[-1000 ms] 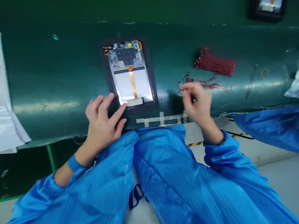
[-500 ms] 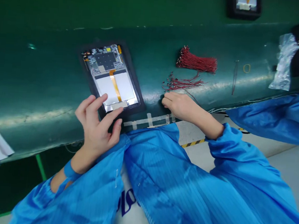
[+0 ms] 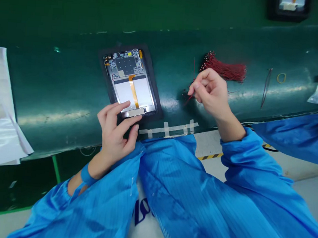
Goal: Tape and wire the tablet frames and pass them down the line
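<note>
- A flat, slim tablet lies open on the left of the glossy green table, its silvery metal crossed by an orange ribbon.
- The left hand spreads its fingers over the tablet's near end; whether they press, I can't tell.
- The right hand pinches a thin red wire just near of a dense, bristly wire bundle.
- Far right, a black holder contains a similar device.
- Near left, a green bin has a pale scrap inside.
</note>
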Tool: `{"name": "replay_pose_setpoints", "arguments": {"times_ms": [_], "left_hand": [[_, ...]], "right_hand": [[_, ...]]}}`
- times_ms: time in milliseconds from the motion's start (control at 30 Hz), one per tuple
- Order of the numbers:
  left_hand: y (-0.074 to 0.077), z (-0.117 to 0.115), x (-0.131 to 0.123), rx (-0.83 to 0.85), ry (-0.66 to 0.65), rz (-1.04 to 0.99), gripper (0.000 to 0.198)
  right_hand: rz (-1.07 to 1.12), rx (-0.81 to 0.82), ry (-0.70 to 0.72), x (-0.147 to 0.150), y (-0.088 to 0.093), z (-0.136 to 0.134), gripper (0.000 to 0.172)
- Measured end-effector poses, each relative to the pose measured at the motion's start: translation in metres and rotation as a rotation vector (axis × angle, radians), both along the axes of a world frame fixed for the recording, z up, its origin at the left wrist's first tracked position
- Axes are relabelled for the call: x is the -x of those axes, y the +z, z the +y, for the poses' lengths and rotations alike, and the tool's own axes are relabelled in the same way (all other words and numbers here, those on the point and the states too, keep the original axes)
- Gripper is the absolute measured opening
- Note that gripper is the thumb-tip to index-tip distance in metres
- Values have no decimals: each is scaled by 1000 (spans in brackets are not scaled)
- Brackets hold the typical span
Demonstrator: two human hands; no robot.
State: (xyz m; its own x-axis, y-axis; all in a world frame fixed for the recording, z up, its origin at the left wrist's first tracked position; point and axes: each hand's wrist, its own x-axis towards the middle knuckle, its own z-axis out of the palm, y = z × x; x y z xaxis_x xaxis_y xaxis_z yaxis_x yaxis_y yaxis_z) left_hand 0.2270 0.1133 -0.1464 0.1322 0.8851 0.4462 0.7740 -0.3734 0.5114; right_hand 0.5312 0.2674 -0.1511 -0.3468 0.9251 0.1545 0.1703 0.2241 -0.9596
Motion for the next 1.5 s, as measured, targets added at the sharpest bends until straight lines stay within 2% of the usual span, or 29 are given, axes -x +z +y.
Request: {"name": "replay_pose_setpoints", "arguments": {"times_ms": [67, 167, 233, 300, 367, 400, 500, 567, 700, 800, 900, 967, 1033, 1100, 1200, 1300, 1367, 1433, 1500], "left_hand": [[0, 6, -4, 15, -34, -17, 24], [3, 13, -10, 28, -64, -13, 23], [4, 16, -13, 29, -74, -2, 22], [5, 18, -15, 35, -80, -5, 21], [6, 19, -17, 35, -92, -19, 21], [6, 19, -17, 30, -98, -28, 21], [6, 18, -18, 16, -102, -58, 20], [7, 17, -19, 31, -94, -85, 20], [9, 16, -22, 118, -109, -222, 21], [11, 16, -26, 211, -125, -330, 21], [12, 18, -28, 239, -139, -356, 21], [13, 20, -30, 241, -144, -376, 20], [14, 23, -33, 268, -143, -423, 20], [16, 28, -37, 311, -146, -490, 20], [18, 35, -44, 440, -168, -659, 26], [19, 39, -47, 628, -259, -902, 43], [20, 40, -47, 705, -312, -1023, 47], [21, 39, -45, 735, -280, -1084, 41], [22, 37, -43, 738, -173, -1088, 34]], "right_hand": [[57, 34, -35, 2, -2, 4, 38], [16, -40, -97, 1, 3, 6, 50], [-52, -133, -129, -1, 12, 4, 44], [-142, -219, -96, -4, 21, 1, 33], [-212, -279, -71, -5, 30, -3, 31], [-217, -306, -105, -4, 34, -4, 32], [-85, -376, -312, 2, 40, -4, 32], [76, -390, -375, 12, 38, -1, 27], [290, -296, -392, 32, 29, 5, 29], [211, -252, -330, 33, 30, 8, 30], [163, -323, -349, 24, 44, 11, 29], [286, -262, -353, 21, 53, 11, 23], [407, -36, -221, 25, 59, 8, 22], [444, 215, -72, 35, 59, 0, 27], [462, 428, 0, 54, 50, -15, 36], [514, 501, 25, 67, 40, -26, 33], [530, 502, 41, 72, 33, -30, 32], [506, 470, 44, 73, 26, -31, 33], [451, 413, 57, 74, 17, -32, 35]]}}
